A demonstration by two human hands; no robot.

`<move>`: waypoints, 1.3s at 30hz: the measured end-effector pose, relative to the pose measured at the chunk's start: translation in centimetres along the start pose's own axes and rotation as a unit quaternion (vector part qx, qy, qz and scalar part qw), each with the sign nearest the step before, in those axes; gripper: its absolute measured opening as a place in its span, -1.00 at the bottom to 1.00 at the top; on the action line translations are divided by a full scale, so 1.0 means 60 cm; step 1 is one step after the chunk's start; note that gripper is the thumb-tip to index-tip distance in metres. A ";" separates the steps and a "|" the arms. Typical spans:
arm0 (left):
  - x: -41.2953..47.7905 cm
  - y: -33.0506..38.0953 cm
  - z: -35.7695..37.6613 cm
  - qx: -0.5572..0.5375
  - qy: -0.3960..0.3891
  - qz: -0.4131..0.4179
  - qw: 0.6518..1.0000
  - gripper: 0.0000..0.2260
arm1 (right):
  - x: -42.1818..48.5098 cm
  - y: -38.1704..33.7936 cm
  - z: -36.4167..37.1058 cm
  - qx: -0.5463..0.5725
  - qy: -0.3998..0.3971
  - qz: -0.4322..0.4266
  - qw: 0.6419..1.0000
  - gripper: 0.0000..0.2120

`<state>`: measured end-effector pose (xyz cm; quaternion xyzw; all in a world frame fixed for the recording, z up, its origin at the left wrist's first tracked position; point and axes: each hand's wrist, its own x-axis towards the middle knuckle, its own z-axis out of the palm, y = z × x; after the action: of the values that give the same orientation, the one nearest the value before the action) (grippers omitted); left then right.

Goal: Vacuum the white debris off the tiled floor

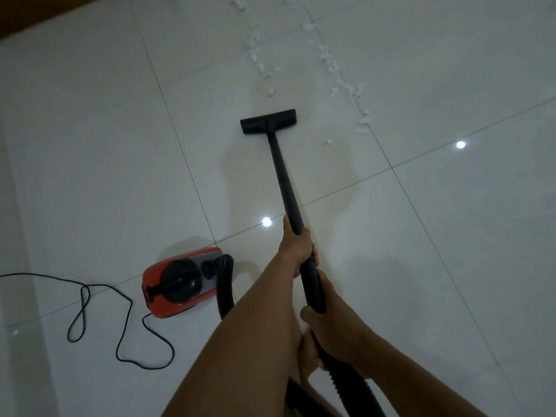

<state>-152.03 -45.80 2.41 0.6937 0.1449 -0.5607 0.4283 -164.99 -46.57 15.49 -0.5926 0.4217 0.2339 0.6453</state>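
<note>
**Lining up the floor head with two trails of white debris**

I hold the black wand (284, 176) in both hands, one behind the other along the tube. My left hand (296, 248) is the forward one, wrapped round the wand where it meets the curved handle. My right hand (331, 323) is closed round the handle lower down, nearer my body, where the ribbed hose (340, 386) begins. The wand's long axis runs away from me and leans slightly left, ending at the floor head (268, 121), which sits flat on the tiled floor (451, 266) with its bar crosswise.

The white debris (332, 63) lies beyond the head, well away from my hands, in two ragged lines running towards the top of the view. The left line (257, 52) ends just ahead of the head and close to its right end. The right line comes down further, off to the head's right side, with a few scraps (327, 143) level with or slightly behind the bar. I judge that a straight push forward would catch the left line, while the right one needs the head swung to the right, steered mostly by my forward left hand.

The red canister vacuum (180, 284) sits on the floor to my left, its power cord (120, 320) looping away behind it.
</note>
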 end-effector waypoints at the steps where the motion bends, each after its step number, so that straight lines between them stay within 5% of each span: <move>1: 0.002 0.008 -0.001 0.000 -0.001 -0.001 1.000 -0.37 | 0.004 -0.007 -0.002 -0.011 0.003 -0.001 1.000 -0.42; 21: 0.154 0.233 0.051 -0.002 0.035 0.014 0.999 -0.45 | 0.192 -0.127 -0.170 0.000 -0.042 0.034 0.999 -0.28; 36: 0.120 0.294 0.132 -0.040 0.051 -0.005 0.998 -0.38 | 0.155 -0.178 -0.287 -0.050 -0.064 -0.011 0.997 -0.39; 39: 0.130 0.305 0.129 -0.036 0.056 0.000 0.998 -0.40 | 0.172 -0.182 -0.291 -0.061 -0.081 -0.004 0.995 -0.27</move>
<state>-142.04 -64.66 3.26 0.7080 0.1881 -0.5155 0.4444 -155.35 -67.48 14.22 -0.6117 0.3504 0.3042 0.6407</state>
